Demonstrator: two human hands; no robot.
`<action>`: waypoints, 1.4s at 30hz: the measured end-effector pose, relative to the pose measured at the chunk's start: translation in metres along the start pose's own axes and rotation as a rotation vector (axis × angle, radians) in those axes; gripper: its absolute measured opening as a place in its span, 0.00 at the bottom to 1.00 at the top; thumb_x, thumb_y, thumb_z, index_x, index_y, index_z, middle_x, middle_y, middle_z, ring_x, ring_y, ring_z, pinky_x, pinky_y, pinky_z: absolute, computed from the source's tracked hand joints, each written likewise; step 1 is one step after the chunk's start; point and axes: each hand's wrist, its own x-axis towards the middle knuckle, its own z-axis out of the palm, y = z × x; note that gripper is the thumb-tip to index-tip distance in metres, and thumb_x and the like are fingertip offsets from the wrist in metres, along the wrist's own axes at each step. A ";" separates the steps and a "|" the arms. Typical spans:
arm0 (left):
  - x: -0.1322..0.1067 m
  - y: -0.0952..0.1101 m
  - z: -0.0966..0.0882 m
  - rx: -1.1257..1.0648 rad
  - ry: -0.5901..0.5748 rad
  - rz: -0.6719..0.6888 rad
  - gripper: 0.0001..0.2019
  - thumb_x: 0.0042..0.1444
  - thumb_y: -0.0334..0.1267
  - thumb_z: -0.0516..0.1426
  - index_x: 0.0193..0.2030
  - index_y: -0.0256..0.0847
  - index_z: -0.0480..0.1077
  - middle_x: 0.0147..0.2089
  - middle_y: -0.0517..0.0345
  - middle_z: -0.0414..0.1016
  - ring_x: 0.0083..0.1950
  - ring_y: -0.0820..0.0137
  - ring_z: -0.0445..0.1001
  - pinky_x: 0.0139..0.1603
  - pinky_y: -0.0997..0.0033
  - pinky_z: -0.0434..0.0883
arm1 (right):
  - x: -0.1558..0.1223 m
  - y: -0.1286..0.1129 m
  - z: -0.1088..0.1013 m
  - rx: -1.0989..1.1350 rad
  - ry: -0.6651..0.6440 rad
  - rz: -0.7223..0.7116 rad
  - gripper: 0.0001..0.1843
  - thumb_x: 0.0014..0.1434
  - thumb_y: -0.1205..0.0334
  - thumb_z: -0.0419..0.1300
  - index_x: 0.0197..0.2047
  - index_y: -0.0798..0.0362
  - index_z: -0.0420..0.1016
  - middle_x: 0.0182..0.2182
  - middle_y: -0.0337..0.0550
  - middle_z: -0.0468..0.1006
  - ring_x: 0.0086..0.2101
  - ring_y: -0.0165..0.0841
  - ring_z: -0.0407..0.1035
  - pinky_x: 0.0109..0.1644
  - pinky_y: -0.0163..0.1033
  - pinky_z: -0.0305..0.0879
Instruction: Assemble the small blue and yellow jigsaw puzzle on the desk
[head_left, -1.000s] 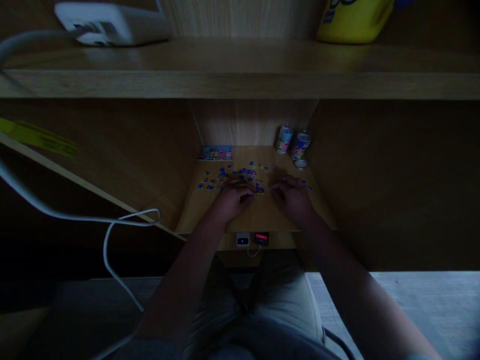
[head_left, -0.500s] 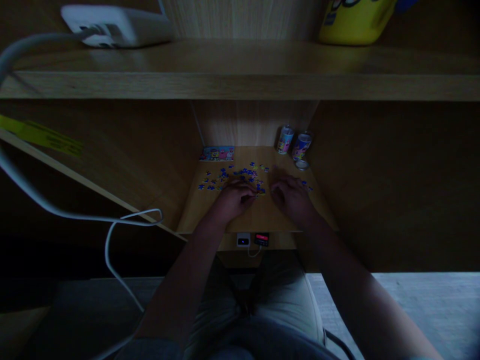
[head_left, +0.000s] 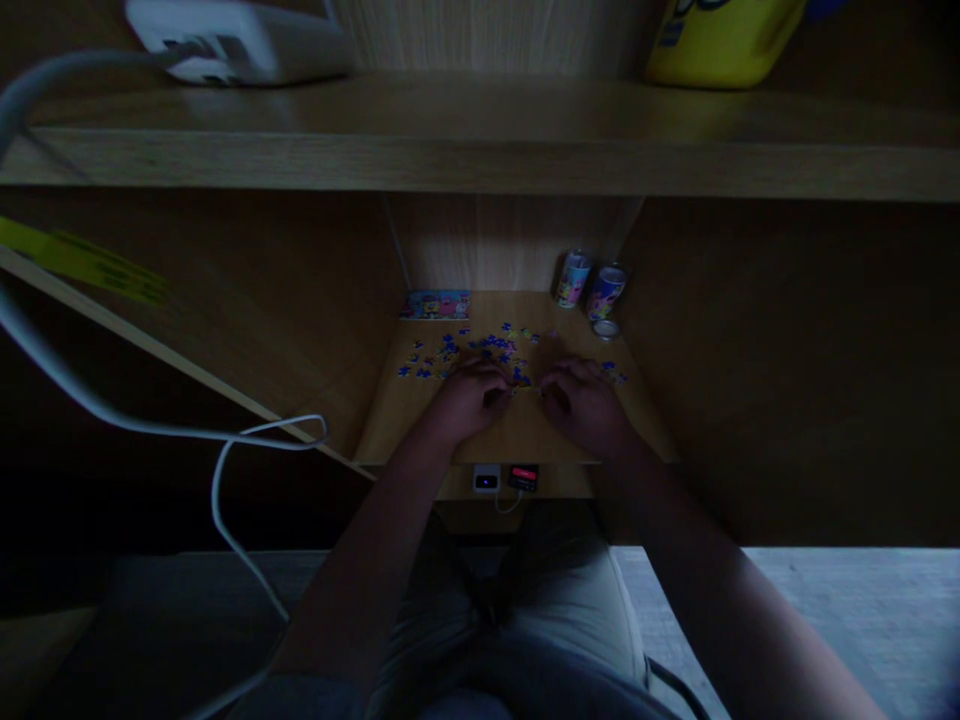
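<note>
"Where are the puzzle pieces [head_left: 495, 343]?"

"Scattered over the middle of the bench [head_left: 487, 435], mostly blue, with some yellow and pink among them. A few more lie apart, just beyond the right hand [head_left: 583, 400] on its outer side."

"And what is that hand doing?"

"It rests low over the bench, thumb and fingers curled to a narrow gap. There's a tiny speck at the tips, but it's too dim to tell whether a piece is held."

"The left hand [head_left: 474, 400]?"

"Much the same: fingers bent, thumb and forefinger drawn close together, right beside a small group of pieces lying between the two hands. I can't tell if it grips one. The hands are near each other, not touching."

"What stands at the back?"

"On the right, a light blue can [head_left: 573, 280] and a dark blue can [head_left: 606, 292], both upright, with a round lid [head_left: 605, 329] lying in front of the darker one. On the left, a picture card [head_left: 436, 305] with cartoon figures, by the back wall."

"Anything nearer the person?"

"A phone [head_left: 523, 478] with a red patch on its screen, next to a small white device [head_left: 486, 479], below the bench's front edge."
</note>
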 end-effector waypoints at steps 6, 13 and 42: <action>-0.001 0.000 0.000 0.014 0.006 0.008 0.05 0.65 0.30 0.66 0.39 0.46 0.80 0.47 0.57 0.88 0.48 0.61 0.83 0.59 0.50 0.74 | 0.001 0.000 0.000 0.002 -0.035 0.009 0.10 0.69 0.56 0.66 0.51 0.46 0.84 0.57 0.49 0.82 0.58 0.50 0.72 0.65 0.59 0.66; -0.001 0.000 0.001 -0.012 -0.012 0.011 0.06 0.65 0.30 0.66 0.41 0.47 0.81 0.50 0.58 0.89 0.49 0.61 0.83 0.59 0.51 0.74 | 0.002 0.001 0.000 0.060 -0.061 -0.004 0.10 0.70 0.52 0.66 0.50 0.46 0.81 0.57 0.49 0.81 0.58 0.48 0.72 0.66 0.58 0.66; 0.002 0.009 0.006 0.011 -0.091 0.066 0.03 0.71 0.37 0.65 0.45 0.50 0.82 0.50 0.58 0.88 0.54 0.60 0.82 0.63 0.50 0.72 | 0.004 -0.010 0.000 0.019 -0.073 -0.048 0.13 0.73 0.46 0.65 0.44 0.45 0.86 0.55 0.51 0.80 0.56 0.50 0.73 0.63 0.58 0.71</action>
